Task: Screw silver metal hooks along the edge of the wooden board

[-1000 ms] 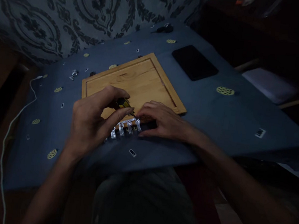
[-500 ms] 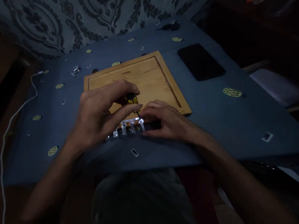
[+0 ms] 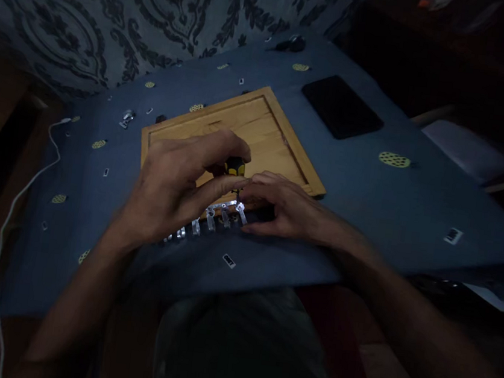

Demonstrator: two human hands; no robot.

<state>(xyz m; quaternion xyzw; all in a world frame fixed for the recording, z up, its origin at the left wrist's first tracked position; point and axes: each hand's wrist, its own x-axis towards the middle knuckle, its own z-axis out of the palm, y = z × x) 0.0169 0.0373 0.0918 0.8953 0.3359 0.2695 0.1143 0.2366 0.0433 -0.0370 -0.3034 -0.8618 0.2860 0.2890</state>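
Observation:
My left hand [image 3: 180, 184] is closed around the handle of a small black-and-yellow screwdriver [image 3: 235, 166]. The screwdriver stands nearly upright, its shaft pointing down at the right end of a shiny metal hook rack [image 3: 218, 206]. The rack lies along the near edge of a framed wooden board [image 3: 236, 126], its several hooks hanging toward me. My right hand [image 3: 284, 208] curls around the rack's right end, thumb below and fingertips close to the screwdriver's shaft. Those fingers partly hide the contact there.
A black tablet or large phone [image 3: 342, 107] lies right of the board. Small shiny metal pieces [image 3: 127, 118] sit to its left, and a dark object resembling scissors [image 3: 291, 43] at the back. A white cable [image 3: 18, 205] runs down the left side of the blue patterned tablecloth [image 3: 393, 229].
My left hand and the screwdriver have shifted slightly right, and the handle has tipped more upright. My right hand stays at the rack's end. The view has moved a little.

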